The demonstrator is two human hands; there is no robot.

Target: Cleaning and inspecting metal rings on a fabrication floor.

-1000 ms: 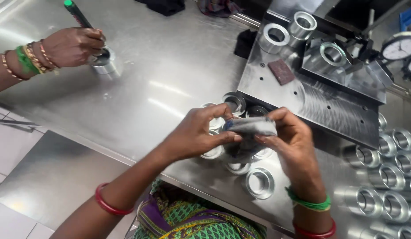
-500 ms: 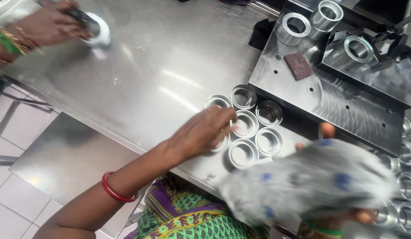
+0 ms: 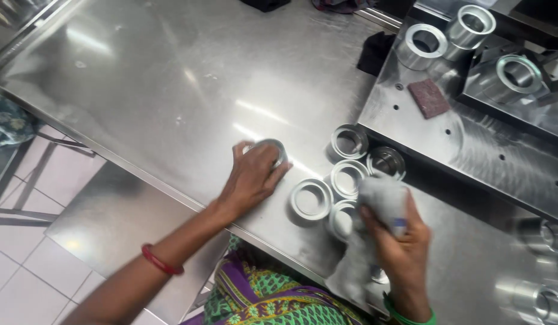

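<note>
One metal ring (image 3: 270,148) sits under the left hand (image 3: 252,177) at the centre of the frame, resting on the steel table (image 3: 170,90); the fingers are curled down over its top and side, clamped on it, so only its far rim shows. Just right of it, five more rings (image 3: 345,177) stand in a loose cluster on the table, some touching one another, apart from the held ring. The right hand (image 3: 399,241), lower right of centre, grips a grey cloth (image 3: 375,204) with fingers closed round it; the cloth is bunched over the nearest ring of the cluster and trails down toward the table edge. Beyond the cluster, in the upper right, a raised steel plate (image 3: 471,150) carries larger rings (image 3: 420,43) and a small brown abrasive pad (image 3: 428,96). Further blurred rings lie at the right edge. Risk assessment: the held ring lies not far from the near edge of a smooth, reflective surface, and a slackened grip or a sideways push could slide it off to the tiled floor (image 3: 26,253). The trailing cloth could snag or drag a neighbouring ring, knocking the cluster together and marking finished faces.
</note>
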